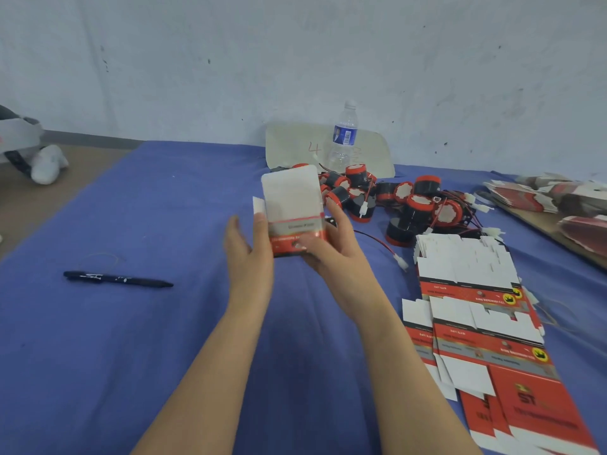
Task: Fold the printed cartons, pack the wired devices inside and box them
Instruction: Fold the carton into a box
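Over cloth [131, 323], right grip [328, 246] pinching carton [292, 205]

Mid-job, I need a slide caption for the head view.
Partly folded printed carton held upright over the blue cloth, wired red-and-black devices piled behind it, flat cartons stacked to its right.

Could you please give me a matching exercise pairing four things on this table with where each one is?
Things: 1 pen; 2 water bottle; 3 flat cartons; 4 single carton.
Places: A gripped by the right hand; B lying far left on the blue cloth; C upright at the back; D stacked on the right.
Pairs: 1-B; 2-C; 3-D; 4-A.
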`<state>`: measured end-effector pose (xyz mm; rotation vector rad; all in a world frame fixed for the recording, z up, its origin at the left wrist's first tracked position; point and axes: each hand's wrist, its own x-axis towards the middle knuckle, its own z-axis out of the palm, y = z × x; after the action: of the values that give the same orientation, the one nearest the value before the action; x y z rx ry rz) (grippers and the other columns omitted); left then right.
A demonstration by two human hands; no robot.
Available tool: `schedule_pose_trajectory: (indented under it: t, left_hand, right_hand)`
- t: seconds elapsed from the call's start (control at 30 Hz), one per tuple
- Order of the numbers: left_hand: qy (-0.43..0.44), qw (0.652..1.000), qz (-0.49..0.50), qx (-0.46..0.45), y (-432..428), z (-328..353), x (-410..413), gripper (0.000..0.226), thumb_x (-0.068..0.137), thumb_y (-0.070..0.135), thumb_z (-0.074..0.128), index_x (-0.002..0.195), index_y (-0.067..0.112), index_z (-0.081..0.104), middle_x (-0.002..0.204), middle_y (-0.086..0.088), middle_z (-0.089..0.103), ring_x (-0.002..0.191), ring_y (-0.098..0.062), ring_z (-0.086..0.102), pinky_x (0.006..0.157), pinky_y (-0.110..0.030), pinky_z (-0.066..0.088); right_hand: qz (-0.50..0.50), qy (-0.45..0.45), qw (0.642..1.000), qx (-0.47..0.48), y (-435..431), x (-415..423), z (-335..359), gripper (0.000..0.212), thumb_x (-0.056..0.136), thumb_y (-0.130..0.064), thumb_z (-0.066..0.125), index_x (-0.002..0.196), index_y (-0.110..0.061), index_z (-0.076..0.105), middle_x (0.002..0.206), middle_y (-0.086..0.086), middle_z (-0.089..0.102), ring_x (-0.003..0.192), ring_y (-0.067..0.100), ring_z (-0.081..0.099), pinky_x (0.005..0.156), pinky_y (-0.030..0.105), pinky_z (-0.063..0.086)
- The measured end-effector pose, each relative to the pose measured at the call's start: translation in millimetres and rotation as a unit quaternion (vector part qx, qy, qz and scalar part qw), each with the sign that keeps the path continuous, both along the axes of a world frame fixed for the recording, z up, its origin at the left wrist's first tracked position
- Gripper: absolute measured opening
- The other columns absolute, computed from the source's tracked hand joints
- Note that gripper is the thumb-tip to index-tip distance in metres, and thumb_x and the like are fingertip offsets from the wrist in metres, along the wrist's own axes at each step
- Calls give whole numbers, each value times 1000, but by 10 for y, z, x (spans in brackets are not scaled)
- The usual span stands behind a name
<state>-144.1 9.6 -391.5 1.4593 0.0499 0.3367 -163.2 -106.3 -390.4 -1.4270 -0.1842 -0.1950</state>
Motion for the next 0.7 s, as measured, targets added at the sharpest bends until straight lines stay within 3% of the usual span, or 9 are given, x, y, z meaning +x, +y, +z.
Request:
schedule_pose_trajectory:
  t: [0.07,0.17,0.27,0.3,0.43,0.53,0.63,0.7]
  left_hand:
    - [40,995,-78,-48,38,-52,41,24,99,31,45,119,26,57,119,5,65,101,-7,64,83,-24,50]
    - [28,999,-21,36,53,-126,47,23,91,12,50,108,29,51,99,15,61,83,2,59,58,-8,46]
    - [30,996,-25,83,16,-206,43,37,86,0,47,111,28,48,105,11,59,91,-8,60,66,-16,51]
    - [29,994,-33,103,-5,-221,38,38,86,1,48,114,27,48,108,11,58,94,-11,59,68,-18,49]
    - [53,987,-36,145,-17,-271,67,40,85,1,47,116,26,48,109,9,56,86,-4,53,59,-12,36]
    - [82,987,-38,135,3,-307,68,46,81,-3,40,118,22,51,101,11,57,85,-3,52,59,-18,38]
    - [71,992,-16,98,-9,-300,32,38,86,-1,37,113,19,55,100,6,61,86,-9,56,62,-21,41]
    - [56,997,-3,56,-12,-254,20,22,95,12,38,102,19,58,99,2,63,86,-13,57,64,-23,42]
  right_hand:
    - [-5,-22,994,-108,-12,-8,-16,64,85,-3,62,133,-39,39,129,-3,56,119,11,55,104,35,45]
    - [-32,-44,955,-292,-22,1,-60,63,83,-2,60,135,-34,42,133,-7,48,123,7,44,103,27,40]
    - [3,-1,966,-258,39,-13,-82,38,87,-24,67,115,-42,47,108,-32,58,106,-9,54,81,7,43]
    - [-6,21,968,-248,68,-6,-107,31,90,-30,64,113,-40,48,101,-34,60,101,-8,56,76,7,43]
    - [-135,78,944,-291,85,93,-228,29,94,-20,47,123,-21,54,104,-9,61,91,12,55,62,15,40]
    - [-164,114,946,-254,60,134,-266,34,88,-7,46,119,-17,54,86,-13,54,73,5,50,43,6,35]
    - [-168,112,949,-241,50,162,-290,38,87,-3,46,121,-19,52,88,-12,54,72,4,49,41,5,34]
    - [-172,93,946,-260,69,153,-303,21,94,-14,46,110,-20,59,90,-8,58,71,2,49,43,5,34]
